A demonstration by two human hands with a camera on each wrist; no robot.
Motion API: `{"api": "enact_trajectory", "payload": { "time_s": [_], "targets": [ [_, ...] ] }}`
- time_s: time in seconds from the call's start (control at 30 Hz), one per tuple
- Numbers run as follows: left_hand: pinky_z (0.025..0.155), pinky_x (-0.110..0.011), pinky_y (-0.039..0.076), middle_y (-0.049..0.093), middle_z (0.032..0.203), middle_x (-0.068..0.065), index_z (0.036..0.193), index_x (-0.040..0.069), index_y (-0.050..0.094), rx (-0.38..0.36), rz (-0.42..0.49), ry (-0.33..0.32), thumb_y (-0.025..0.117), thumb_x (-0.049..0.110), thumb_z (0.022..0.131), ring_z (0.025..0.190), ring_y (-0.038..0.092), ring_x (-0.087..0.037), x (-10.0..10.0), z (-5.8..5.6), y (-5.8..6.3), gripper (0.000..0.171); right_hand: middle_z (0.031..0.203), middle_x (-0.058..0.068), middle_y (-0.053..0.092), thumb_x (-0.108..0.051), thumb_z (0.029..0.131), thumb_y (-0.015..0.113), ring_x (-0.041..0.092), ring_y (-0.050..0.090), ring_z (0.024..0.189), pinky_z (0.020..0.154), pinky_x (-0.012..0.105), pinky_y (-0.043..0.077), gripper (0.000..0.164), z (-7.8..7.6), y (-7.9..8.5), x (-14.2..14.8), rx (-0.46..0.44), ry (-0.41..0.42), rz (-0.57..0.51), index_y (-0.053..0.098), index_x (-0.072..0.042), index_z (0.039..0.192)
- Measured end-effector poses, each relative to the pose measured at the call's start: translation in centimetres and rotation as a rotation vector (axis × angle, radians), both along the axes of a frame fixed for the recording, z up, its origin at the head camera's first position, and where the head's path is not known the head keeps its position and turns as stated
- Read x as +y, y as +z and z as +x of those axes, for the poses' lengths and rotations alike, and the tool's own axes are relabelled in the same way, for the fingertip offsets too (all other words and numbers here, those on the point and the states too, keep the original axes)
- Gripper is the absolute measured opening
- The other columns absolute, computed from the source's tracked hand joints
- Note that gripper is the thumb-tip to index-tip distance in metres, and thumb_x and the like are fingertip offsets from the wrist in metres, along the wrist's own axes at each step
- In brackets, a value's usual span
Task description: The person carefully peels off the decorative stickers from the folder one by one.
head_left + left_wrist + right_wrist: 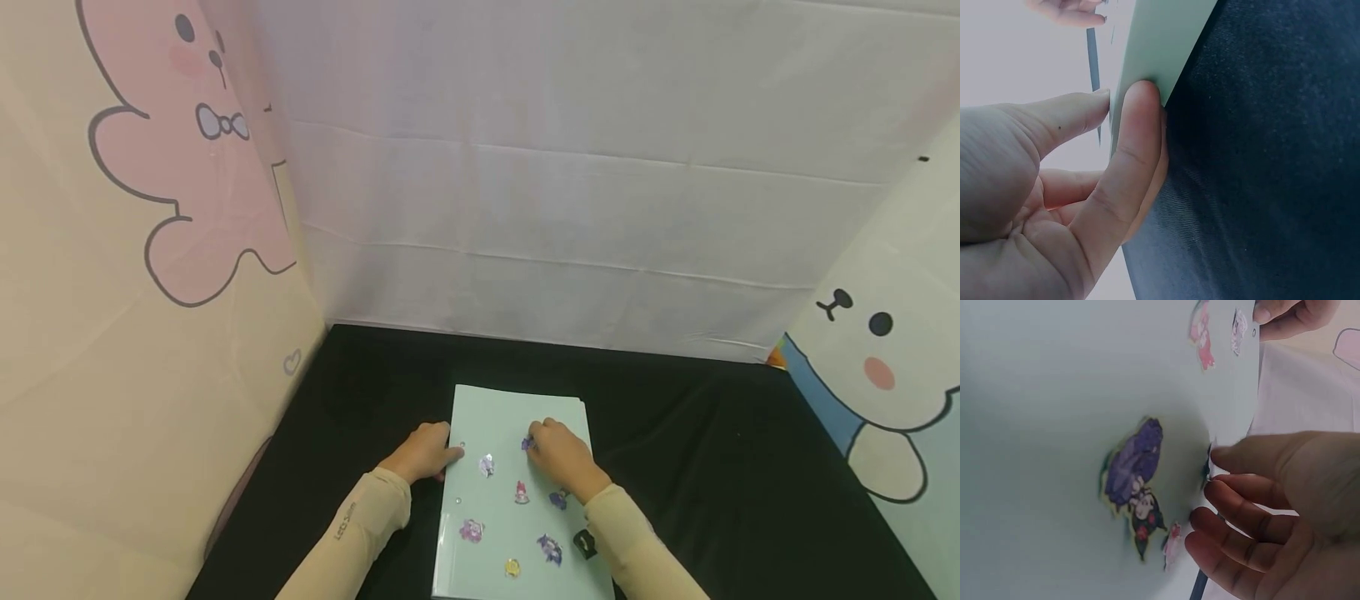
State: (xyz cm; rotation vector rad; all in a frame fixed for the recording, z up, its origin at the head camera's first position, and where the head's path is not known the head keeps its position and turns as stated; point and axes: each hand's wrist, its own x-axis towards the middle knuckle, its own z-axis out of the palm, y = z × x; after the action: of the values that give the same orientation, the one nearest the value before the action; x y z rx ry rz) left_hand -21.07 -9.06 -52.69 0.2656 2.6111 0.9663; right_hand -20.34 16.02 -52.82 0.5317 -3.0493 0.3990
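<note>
Right hand (562, 457): we see it pinching a small, flat purple sticker (527, 443) at its fingertips.
Purple sticker: just left of the right hand's palm, well apart from the left hand (423, 452); we cannot tell its long axis.
Left hand: gripping the left edge of a pale green, rectangular folder (487, 417).
Folder: beneath the right hand, long axis running away from us.

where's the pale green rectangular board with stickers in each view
Head: pale green rectangular board, bottom centre.
Left wrist: board at top centre.
Right wrist: board across the left and middle.
Shared landmark: bare left hand, gripping the board's left edge.
</note>
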Motion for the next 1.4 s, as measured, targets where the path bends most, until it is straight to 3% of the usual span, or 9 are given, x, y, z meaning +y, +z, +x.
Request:
{"api": "enact_trajectory", "payload": {
  "time_s": [0.27,0.8,1.13,1.4],
  "targets": [
    [0.056,-0.031,0.047,0.056,0.068,-0.006,0.1,0.001,0.059,0.011,0.002,-0.002,0.07,0.017,0.096,0.053,0.059,-0.016,0.08,-0.17,-0.16,0.021,0.085,0.007,0.063,0.001,0.089,0.066,0.019,0.06,0.076,0.072,0.038,0.054,0.008,-0.47,0.21,-0.16,-0.052,-0.082,-0.099,0.07,-0.002,0.096],
    [0.056,-0.03,0.047,0.056,0.069,-0.006,0.101,0.0,0.058,0.006,-0.015,-0.008,0.071,0.016,0.095,0.053,0.058,-0.016,-0.21,0.25,0.38,0.021,0.08,0.002,0.057,-0.009,0.09,0.07,0.014,0.053,0.07,0.067,0.035,0.051,0.009,-0.32,0.29,-0.05,-0.076,-0.085,-0.167,0.068,-0.003,0.096],
    [0.056,-0.03,0.046,0.056,0.068,-0.006,0.101,0.0,0.058,-0.002,-0.001,-0.009,0.071,0.017,0.095,0.053,0.058,-0.016,-0.13,0.44,0.27,0.022,0.081,0.005,0.061,0.004,0.088,0.067,0.016,0.053,0.071,0.067,0.034,0.051,0.008,-0.25,0.27,-0.48,-0.084,-0.095,-0.197,0.066,-0.001,0.094],
    [0.056,-0.03,0.047,0.056,0.069,-0.006,0.101,-0.001,0.058,0.001,0.002,-0.012,0.071,0.016,0.095,0.053,0.058,-0.016,0.09,0.57,0.36,0.021,0.081,0.005,0.059,-0.001,0.089,0.068,0.017,0.052,0.071,0.064,0.033,0.048,0.007,-0.27,0.46,-0.16,-0.124,-0.134,-0.243,0.062,-0.001,0.094]
  ]
}}
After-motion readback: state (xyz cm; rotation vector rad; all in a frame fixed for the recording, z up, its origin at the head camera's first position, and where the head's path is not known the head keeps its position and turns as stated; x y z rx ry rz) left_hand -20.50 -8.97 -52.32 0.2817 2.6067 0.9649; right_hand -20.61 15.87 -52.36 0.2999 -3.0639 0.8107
